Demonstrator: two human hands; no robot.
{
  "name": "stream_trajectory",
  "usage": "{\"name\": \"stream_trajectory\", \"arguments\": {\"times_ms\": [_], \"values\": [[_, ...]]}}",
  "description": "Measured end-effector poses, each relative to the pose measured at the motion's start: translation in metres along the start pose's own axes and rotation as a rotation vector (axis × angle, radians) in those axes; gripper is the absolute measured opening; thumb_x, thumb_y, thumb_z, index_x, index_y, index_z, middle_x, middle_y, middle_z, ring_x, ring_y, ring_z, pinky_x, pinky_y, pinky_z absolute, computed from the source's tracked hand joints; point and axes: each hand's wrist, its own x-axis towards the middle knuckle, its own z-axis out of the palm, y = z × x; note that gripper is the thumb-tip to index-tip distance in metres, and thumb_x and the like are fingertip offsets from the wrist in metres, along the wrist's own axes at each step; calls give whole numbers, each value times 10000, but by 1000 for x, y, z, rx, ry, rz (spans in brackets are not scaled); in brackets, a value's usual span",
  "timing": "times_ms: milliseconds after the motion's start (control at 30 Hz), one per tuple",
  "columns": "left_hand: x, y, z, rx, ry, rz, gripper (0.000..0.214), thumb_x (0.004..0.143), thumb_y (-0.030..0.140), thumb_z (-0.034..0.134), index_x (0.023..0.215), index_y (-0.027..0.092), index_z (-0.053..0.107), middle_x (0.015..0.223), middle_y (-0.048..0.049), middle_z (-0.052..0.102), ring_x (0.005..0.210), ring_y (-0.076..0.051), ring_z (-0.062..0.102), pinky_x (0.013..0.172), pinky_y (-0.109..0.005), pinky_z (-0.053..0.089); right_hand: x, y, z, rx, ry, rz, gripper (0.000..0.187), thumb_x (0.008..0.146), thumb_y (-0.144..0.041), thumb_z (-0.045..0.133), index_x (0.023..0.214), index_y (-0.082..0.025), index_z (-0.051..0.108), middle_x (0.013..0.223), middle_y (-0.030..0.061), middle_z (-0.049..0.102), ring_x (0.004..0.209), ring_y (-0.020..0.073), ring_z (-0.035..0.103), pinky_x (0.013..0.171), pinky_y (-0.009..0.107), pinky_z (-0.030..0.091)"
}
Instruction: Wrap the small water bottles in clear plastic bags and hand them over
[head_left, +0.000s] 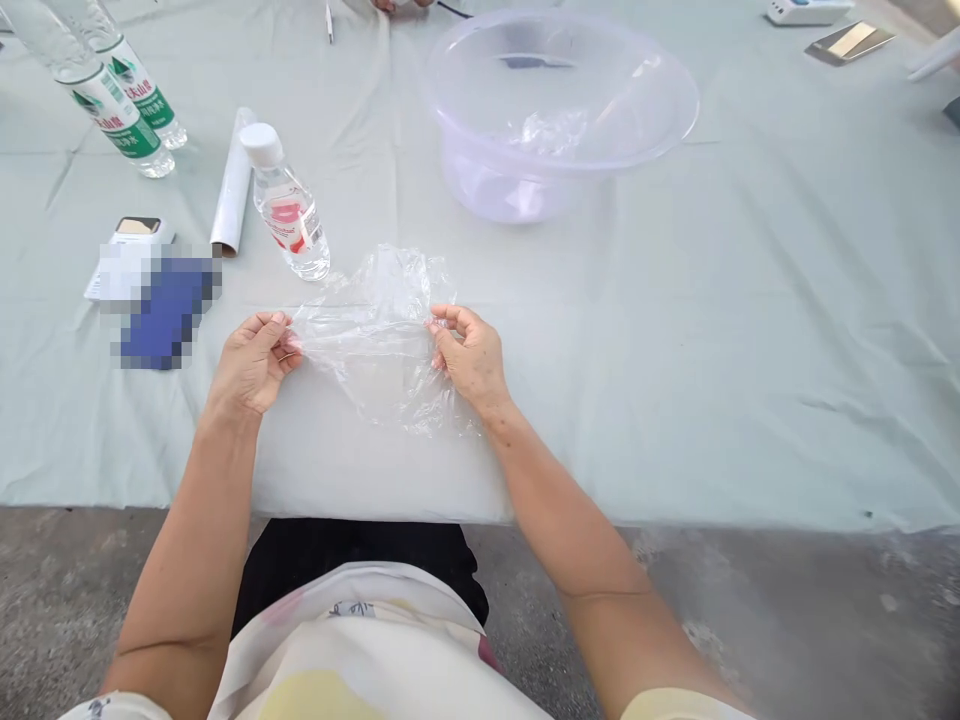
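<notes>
A crumpled sheet of clear plastic film (375, 335) is stretched between my two hands just above the pale green tablecloth (675, 350). My left hand (253, 362) pinches the film's left edge with closed fingers. My right hand (466, 352) pinches its right edge, fingers curled. A small clear bottle with a white cap and red label (289, 205) stands just beyond the film. A white roll of film (232, 185) lies to the left of that bottle.
A large clear plastic basin (562, 100) with a scrap of film inside sits at the back centre. Two green-labelled water bottles (120, 100) stand far left. A blurred blue item and white card (150, 295) lie at the left. Small devices (847, 40) rest far right. Another person's hand (401, 5) shows at the top edge.
</notes>
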Motion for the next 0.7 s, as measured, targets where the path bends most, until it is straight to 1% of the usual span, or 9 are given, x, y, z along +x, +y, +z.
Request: {"name": "stream_trajectory", "arguments": {"times_ms": [100, 200, 267, 367, 433, 500, 567, 633, 700], "values": [[-10, -1, -4, -2, -64, 18, 352, 653, 272, 839, 922, 217, 619, 713, 48, 603, 685, -119, 648, 702, -292, 587, -5, -3, 5, -25, -30, -1, 313, 805, -270, 658, 1115, -281, 694, 1157, 15, 700, 472, 57, 536, 562, 293, 497], [-14, 4, -12, 95, -56, 36, 452, 614, 222, 846, 1008, 228, 626, 691, 64, 595, 572, -103, 600, 521, -224, 496, -7, -5, 7, -50, -29, -13, 374, 809, -251, 631, 1177, -297, 675, 1213, 16, 702, 467, 60, 538, 609, 321, 522], [-16, 11, -20, 172, -3, 102, 392, 625, 229, 843, 967, 222, 651, 642, 71, 565, 494, -76, 519, 439, -198, 386, -8, -6, 7, -32, -19, -28, 383, 811, -255, 632, 1189, -296, 677, 1215, 14, 704, 460, 56, 517, 613, 323, 523], [-21, 21, -31, 306, 49, 294, 280, 652, 241, 843, 879, 208, 683, 629, 58, 563, 588, -90, 575, 564, -218, 473, -10, -5, 10, 20, -31, -31, 377, 814, -274, 655, 1189, -297, 686, 1209, 14, 707, 452, 53, 474, 567, 314, 506], [-23, 23, -34, 271, 37, 310, 283, 673, 265, 830, 895, 218, 660, 661, 48, 583, 710, -135, 665, 659, -252, 532, -11, -4, 14, 37, -63, -35, 372, 816, -284, 663, 1186, -305, 691, 1219, 14, 702, 492, 71, 495, 569, 321, 517], [-23, 19, -35, 176, 63, 234, 305, 687, 281, 802, 915, 234, 605, 670, 56, 579, 671, -151, 685, 560, -242, 507, -13, -2, 20, -12, -86, -76, 370, 819, -285, 655, 1186, -313, 692, 1233, 15, 697, 642, 129, 597, 673, 365, 562], [-19, 13, -36, 159, 147, 184, 290, 692, 256, 772, 893, 239, 563, 644, 77, 547, 492, -105, 592, 422, -207, 379, -14, -1, 24, -129, -90, -140, 386, 821, -276, 640, 1203, -315, 684, 1253, 24, 693, 915, 218, 666, 872, 452, 561], [-13, 6, -39, 230, 210, 164, 253, 701, 228, 742, 871, 238, 554, 617, 87, 531, 375, -63, 439, 378, -209, 276, -15, -1, 25, -286, -77, -187, 433, 827, -270, 625, 1258, -298, 655, 1302, 51, 674, 1164, 291, 621, 1032, 532, 481], [-6, 2, -43, 373, 208, 142, 219, 712, 238, 731, 861, 237, 570, 621, 76, 553, 361, -59, 365, 390, -225, 266, -14, -2, 25, -451, -62, -194, 507, 840, -286, 615, 1346, -258, 598, 1375, 99, 630, 1265, 343, 570, 1070, 577, 434]]}}
